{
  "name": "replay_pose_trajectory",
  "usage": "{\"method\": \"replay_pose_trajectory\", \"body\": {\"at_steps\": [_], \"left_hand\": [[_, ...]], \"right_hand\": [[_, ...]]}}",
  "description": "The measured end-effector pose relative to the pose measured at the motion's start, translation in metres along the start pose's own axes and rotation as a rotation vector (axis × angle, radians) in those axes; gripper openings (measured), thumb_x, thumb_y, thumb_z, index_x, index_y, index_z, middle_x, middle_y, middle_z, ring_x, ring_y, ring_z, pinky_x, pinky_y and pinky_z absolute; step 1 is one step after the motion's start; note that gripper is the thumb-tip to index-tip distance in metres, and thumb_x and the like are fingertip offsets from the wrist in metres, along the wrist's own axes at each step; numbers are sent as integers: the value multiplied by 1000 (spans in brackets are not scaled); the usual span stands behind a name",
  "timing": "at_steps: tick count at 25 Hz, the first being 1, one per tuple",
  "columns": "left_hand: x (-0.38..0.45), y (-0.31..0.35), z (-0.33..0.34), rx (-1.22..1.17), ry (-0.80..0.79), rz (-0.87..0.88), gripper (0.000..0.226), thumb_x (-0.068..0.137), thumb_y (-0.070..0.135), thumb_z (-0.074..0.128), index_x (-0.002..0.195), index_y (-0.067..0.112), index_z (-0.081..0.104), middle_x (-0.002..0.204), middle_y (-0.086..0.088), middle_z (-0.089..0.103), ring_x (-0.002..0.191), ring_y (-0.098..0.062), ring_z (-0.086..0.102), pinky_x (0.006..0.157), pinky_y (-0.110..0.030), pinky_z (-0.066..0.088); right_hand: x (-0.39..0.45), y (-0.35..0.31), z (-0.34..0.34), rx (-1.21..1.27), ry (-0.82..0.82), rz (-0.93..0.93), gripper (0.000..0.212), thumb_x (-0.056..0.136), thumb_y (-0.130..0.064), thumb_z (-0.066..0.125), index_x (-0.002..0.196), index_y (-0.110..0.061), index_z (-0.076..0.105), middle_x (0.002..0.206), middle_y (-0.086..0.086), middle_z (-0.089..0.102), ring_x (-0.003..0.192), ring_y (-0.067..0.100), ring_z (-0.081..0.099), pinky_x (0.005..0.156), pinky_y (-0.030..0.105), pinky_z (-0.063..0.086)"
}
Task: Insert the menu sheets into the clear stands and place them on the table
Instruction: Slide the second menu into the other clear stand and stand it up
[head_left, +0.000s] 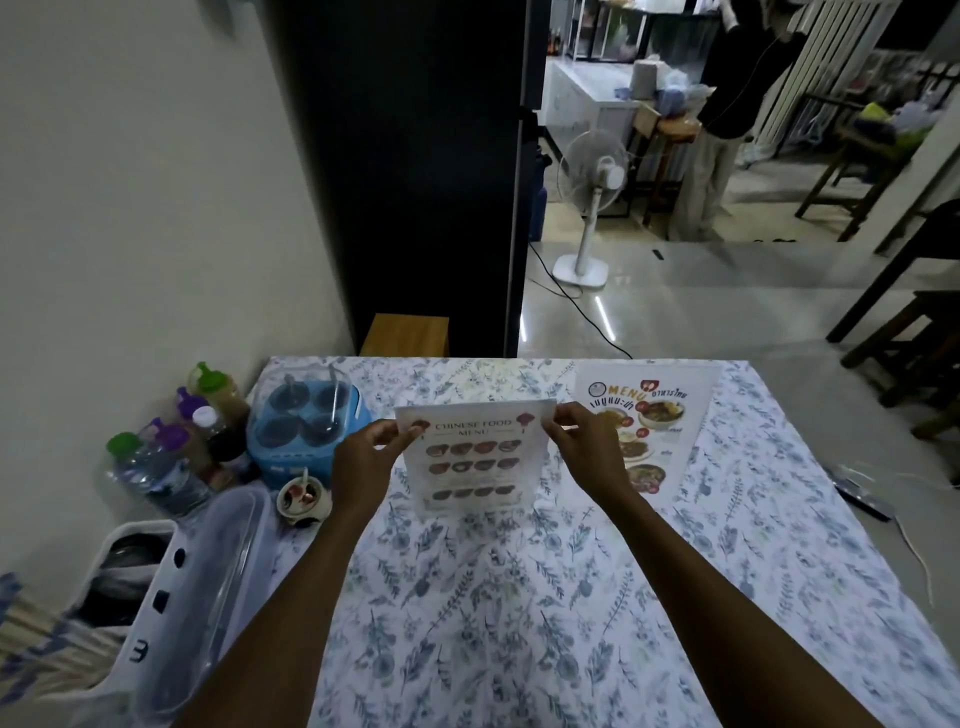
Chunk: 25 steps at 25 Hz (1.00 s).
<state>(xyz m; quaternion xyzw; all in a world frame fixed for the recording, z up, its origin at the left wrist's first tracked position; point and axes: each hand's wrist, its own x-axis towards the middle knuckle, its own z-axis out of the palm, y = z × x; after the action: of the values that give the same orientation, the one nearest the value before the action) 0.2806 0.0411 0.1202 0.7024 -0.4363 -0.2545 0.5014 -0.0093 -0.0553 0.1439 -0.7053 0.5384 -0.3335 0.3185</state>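
- Pinching the top corners of the Chinese food menu sheet, both hands are closed on it: the left hand at the upper left corner, the right hand at the upper right.
- That sheet stands upright near the middle of the surface, which is covered with a blue floral cloth; its lower edge sits in a clear stand whose base touches the cloth. How far in the sheet goes cannot be told.
- A second clear stand with a Thai menu stands upright just beside it, to the right and further back.
- Along the left edge lie a blue condiment caddy, several sauce bottles, a small cup and a clear plastic lid.
- Beyond the surface stand a white floor fan and a person.
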Motion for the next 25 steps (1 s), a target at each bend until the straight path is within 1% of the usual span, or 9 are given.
{"method": "replay_pose_trajectory", "body": {"at_steps": [1, 3, 7, 9, 15, 17, 19, 21, 25], "left_hand": [[6, -3, 2, -25, -2, -3, 33, 79, 57, 77, 87, 26, 78, 87, 8, 80, 86, -10, 75, 81, -45, 60], [15, -6, 8, -65, 16, -19, 30, 81, 53, 77, 89, 24, 79, 87, 7, 80, 86, -12, 75, 81, -49, 60], [25, -5, 18, -100, 40, -46, 17, 87, 38, 77, 90, 22, 78, 83, 11, 79, 76, -4, 74, 75, -41, 60], [30, -9, 21, -125, 41, -50, 15, 87, 37, 77, 87, 22, 78, 82, 12, 79, 74, -4, 74, 73, -40, 62], [41, -22, 27, -97, 20, -56, 17, 88, 38, 75, 86, 21, 78, 81, 17, 78, 73, -3, 73, 67, -34, 60], [42, -26, 27, -91, 10, -63, 21, 89, 39, 74, 86, 19, 78, 79, 12, 78, 71, -2, 72, 64, -30, 58], [42, -30, 27, -75, 4, -56, 24, 89, 39, 73, 88, 16, 79, 78, 7, 78, 72, -2, 72, 60, -23, 55], [42, -32, 27, -61, -5, -49, 22, 90, 37, 73, 90, 16, 80, 79, 6, 78, 73, 1, 72, 57, -16, 53], [41, -38, 28, -61, -32, -36, 18, 91, 30, 74, 92, 14, 80, 81, 6, 78, 73, 5, 71, 58, -10, 52]], "right_hand": [[5, 1, 2, -7, -1, 2, 18, 96, -28, 65, 107, -14, 70, 109, 3, 76, 90, 14, 74, 78, 43, 62], [14, 0, 7, -32, -9, 4, 20, 97, -30, 62, 108, -15, 68, 112, 2, 75, 90, 15, 73, 77, 45, 62], [30, 1, 16, -87, -8, 25, 22, 99, -33, 59, 112, -16, 66, 117, 2, 74, 91, 16, 73, 78, 41, 61], [35, 2, 19, -102, -6, 39, 23, 99, -32, 59, 113, -15, 66, 117, 2, 74, 92, 17, 73, 79, 38, 60], [45, 7, 30, -103, 22, 90, 23, 98, -31, 60, 113, -15, 67, 117, 2, 74, 91, 17, 73, 83, 42, 60], [45, 10, 34, -83, 28, 107, 21, 98, -33, 60, 111, -17, 67, 117, 0, 74, 91, 16, 72, 84, 44, 61], [45, 13, 38, -63, 33, 121, 20, 98, -33, 59, 110, -19, 66, 116, -1, 74, 90, 15, 72, 84, 45, 61], [45, 14, 41, -57, 40, 129, 18, 98, -33, 59, 109, -20, 66, 115, -2, 73, 89, 14, 73, 82, 45, 61], [43, 18, 48, -46, 58, 149, 15, 98, -30, 60, 108, -20, 64, 116, -1, 73, 90, 16, 72, 82, 44, 61]]}}
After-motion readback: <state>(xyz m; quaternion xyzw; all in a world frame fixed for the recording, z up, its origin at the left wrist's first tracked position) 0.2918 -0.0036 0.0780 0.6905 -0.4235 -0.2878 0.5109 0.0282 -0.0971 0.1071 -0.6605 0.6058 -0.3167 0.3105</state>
